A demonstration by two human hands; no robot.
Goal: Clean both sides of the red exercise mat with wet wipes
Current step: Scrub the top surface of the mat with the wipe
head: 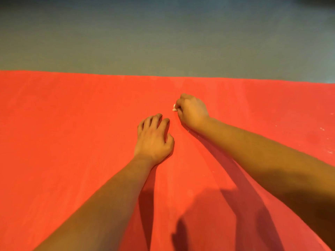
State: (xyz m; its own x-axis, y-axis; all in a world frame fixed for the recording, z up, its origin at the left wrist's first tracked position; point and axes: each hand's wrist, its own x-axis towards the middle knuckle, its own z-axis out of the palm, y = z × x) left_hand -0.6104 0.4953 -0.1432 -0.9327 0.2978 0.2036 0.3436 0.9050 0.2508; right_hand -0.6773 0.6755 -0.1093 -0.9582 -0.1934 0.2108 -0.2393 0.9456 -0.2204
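The red exercise mat [72, 142] lies flat and fills the lower two thirds of the head view. My right hand [192, 110] is curled into a fist on the mat, gripping a small wad of white wet wipe [174, 107]; only a bit of the wipe shows at the left of the fingers. My left hand [155, 138] rests on the mat just below and to the left of the right hand, fingers bent with their tips pressing the surface, holding nothing.
Beyond the mat's far edge lies a grey-green floor [163, 42]. Small white specks [324, 134] dot the mat near its right edge. Shadows of my arms fall on the near part of the mat.
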